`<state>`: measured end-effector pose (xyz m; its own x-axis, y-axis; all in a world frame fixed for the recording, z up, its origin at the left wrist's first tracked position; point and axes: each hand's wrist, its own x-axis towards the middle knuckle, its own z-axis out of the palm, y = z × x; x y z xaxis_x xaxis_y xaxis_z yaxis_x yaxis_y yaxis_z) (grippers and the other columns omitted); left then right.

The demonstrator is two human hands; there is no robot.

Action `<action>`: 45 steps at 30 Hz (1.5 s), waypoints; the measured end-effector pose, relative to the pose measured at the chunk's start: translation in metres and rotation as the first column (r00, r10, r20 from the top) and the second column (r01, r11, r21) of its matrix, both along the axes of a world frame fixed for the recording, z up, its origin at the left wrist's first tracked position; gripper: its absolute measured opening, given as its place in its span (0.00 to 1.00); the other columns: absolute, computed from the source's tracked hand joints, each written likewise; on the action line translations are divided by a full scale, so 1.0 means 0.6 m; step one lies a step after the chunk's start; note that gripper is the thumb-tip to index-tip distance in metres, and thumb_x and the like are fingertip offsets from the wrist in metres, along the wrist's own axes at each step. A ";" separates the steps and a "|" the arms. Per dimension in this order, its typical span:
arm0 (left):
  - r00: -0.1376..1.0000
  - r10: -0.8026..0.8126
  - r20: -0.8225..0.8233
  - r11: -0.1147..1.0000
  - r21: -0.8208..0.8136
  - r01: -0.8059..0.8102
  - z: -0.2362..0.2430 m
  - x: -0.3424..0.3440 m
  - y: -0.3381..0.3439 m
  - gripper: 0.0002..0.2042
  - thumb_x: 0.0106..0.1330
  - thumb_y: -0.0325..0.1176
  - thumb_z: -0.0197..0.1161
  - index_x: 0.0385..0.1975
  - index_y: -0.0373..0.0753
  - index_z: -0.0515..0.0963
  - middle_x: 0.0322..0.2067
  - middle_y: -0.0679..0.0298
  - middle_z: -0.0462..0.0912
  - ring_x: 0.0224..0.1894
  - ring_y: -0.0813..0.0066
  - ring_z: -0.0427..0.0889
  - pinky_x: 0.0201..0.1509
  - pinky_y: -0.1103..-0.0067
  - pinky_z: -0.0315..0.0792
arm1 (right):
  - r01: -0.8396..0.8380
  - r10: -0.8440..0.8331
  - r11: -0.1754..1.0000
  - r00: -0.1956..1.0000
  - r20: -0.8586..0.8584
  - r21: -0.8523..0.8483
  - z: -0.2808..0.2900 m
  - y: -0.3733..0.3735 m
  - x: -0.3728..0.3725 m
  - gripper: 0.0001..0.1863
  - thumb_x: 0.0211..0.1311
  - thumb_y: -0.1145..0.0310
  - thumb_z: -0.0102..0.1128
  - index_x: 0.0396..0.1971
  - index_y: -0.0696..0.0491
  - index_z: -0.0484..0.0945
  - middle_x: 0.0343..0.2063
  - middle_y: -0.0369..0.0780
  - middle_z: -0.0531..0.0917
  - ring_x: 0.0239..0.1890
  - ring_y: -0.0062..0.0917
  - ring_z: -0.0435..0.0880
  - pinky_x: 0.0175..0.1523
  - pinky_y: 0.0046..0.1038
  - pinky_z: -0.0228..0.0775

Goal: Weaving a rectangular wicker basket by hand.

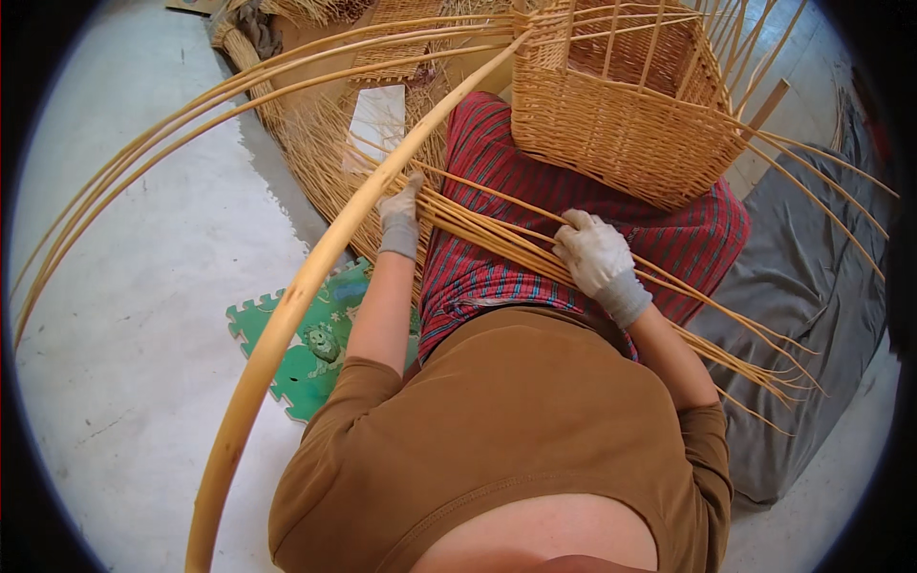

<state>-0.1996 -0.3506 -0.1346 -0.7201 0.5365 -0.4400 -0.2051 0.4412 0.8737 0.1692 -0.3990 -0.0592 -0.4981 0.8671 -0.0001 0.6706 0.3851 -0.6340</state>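
A loose bundle of peeled wicker rods (506, 246) lies across my lap, its thin tips spreading to the right. My left hand (399, 212), in a whitish glove with a grey cuff, is closed round the bundle's left end, the thumb pointing up. In a matching glove, my right hand (596, 256) is bent over the rods farther along, fingers curled on them. One rod runs a little apart from the others, on the far side. Beyond my hands, a partly woven wicker basket (611, 129) rests tilted on my knees, with bare stakes sticking out of its rim.
A thick bent pole (334, 248) arches from the basket towards me, passing over my left hand. Long rods (239, 91) sweep out left. Plaid cloth (707, 234) covers my legs. More wicker (296, 162) lies beyond, left; a green foam mat (296, 334) and grey cloth (802, 286) flank me.
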 end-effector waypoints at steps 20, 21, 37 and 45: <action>0.800 -0.421 0.427 0.905 0.136 0.404 0.078 0.101 -0.101 0.22 0.66 0.36 0.73 0.54 0.37 0.72 0.46 0.57 0.86 0.45 0.63 0.88 0.44 0.69 0.89 | 0.400 -0.399 0.916 0.917 -0.016 0.043 0.030 -0.041 0.181 0.10 0.59 0.66 0.72 0.30 0.56 0.82 0.40 0.44 0.85 0.42 0.41 0.84 0.47 0.39 0.77; 0.802 -0.424 0.420 0.904 0.139 0.405 0.079 0.102 -0.102 0.22 0.66 0.35 0.73 0.55 0.37 0.72 0.47 0.57 0.86 0.46 0.63 0.88 0.45 0.68 0.89 | 0.390 -0.390 0.920 0.921 -0.013 0.045 0.032 -0.040 0.180 0.10 0.59 0.66 0.72 0.30 0.56 0.82 0.40 0.44 0.85 0.42 0.41 0.84 0.47 0.39 0.77; 0.745 -0.451 0.491 0.888 0.334 0.318 0.003 0.055 -0.127 0.22 0.70 0.32 0.68 0.62 0.37 0.70 0.54 0.54 0.83 0.55 0.60 0.84 0.57 0.63 0.85 | 0.010 -0.011 1.000 0.958 -0.285 -0.005 0.061 -0.045 0.011 0.06 0.62 0.69 0.66 0.39 0.49 0.86 0.35 0.39 0.87 0.39 0.37 0.86 0.47 0.39 0.78; 0.771 -0.461 0.440 0.883 0.317 0.347 0.044 0.076 -0.130 0.25 0.69 0.32 0.69 0.63 0.37 0.68 0.53 0.56 0.81 0.54 0.60 0.84 0.56 0.64 0.86 | -0.170 0.146 0.966 0.980 -0.132 -0.196 0.024 -0.036 -0.047 0.11 0.65 0.66 0.61 0.45 0.44 0.87 0.37 0.41 0.85 0.39 0.38 0.85 0.44 0.39 0.79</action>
<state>-0.1541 -0.4286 -0.1084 -0.1337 0.8456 -0.5168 -0.4723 0.4041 0.7834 0.1411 -0.4207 -0.0449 -0.6359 0.7647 -0.1044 0.5294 0.3338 -0.7799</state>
